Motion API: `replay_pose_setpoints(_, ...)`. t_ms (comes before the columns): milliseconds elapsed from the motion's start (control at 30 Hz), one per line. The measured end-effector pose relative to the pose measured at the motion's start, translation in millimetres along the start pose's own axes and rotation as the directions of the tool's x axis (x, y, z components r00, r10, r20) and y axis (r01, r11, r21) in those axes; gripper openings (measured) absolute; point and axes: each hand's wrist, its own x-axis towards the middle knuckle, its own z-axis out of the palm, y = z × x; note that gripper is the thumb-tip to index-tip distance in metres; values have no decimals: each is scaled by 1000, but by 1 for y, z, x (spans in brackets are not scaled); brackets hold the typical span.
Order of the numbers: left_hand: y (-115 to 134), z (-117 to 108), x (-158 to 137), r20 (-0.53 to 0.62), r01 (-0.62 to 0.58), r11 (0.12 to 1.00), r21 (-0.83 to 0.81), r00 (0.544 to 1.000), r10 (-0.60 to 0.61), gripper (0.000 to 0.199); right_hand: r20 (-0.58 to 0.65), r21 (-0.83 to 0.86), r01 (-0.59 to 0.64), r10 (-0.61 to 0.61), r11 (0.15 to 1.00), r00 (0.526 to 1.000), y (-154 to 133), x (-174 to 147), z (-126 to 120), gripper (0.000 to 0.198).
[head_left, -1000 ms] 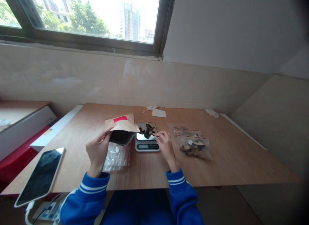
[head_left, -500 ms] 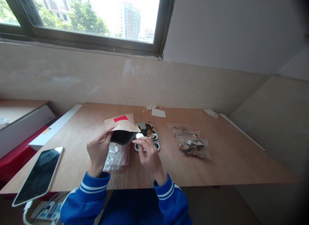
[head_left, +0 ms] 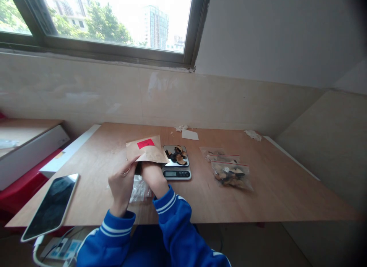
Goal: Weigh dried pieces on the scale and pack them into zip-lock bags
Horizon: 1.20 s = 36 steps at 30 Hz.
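Note:
A brown paper pouch point(head_left: 153, 154) with a red label is tilted with its mouth toward me. My left hand point(head_left: 122, 183) grips the pouch's left edge between thumb and fingers. Wrist-deep in the pouch's mouth is my right hand point(head_left: 153, 177); its fingers are hidden inside. Just right of the pouch, a kitchen scale point(head_left: 186, 173) carries a heap of dried brown-and-black pieces point(head_left: 178, 156), perhaps dried mushroom or peel. Under the pouch and hands lie clear zip bags point(head_left: 140, 191), partly covered.
Filled zip bags point(head_left: 232, 175) of similar dried pieces lie right of the scale. A white card point(head_left: 190, 134) and crumpled tissue point(head_left: 181, 127) rest near the wall, with more tissue point(head_left: 252, 135) farther right. A phone or tablet point(head_left: 51, 205) with a cable sits at the table's left front edge.
My right hand has moved left from in front of the scale into the pouch. The scale's display is now uncovered, and the pouch's mouth has tipped lower.

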Motion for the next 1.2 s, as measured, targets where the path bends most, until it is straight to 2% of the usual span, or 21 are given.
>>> replay_pose_setpoints(167,2,3,-4,-15,-1,1000,-28,1000,1,28,62,-72,-49,54,996,997,5,25,30,41)
replay_pose_setpoints(400,0,5,-6,11,-3,998,-58,1000,4,27,7,-125,-84,86,989,996,12,31,57,48)
replay_pose_setpoints(600,2,4,-6,14,-21,997,-69,1000,22,27,-22,-53,-106,105,993,994,13,34,64,50)
replay_pose_setpoints(733,5,3,-8,15,-3,998,-59,1000,4,27,5,14,-96,96,995,995,15,32,63,48)
replay_pose_setpoints(933,4,4,-6,13,-14,999,-46,1000,15,26,-35,1,-67,67,998,997,13,24,59,48)
replay_pose_setpoints(1200,4,5,-9,15,21,997,-68,1000,-20,27,-43,-10,-32,32,999,999,12,27,67,47)
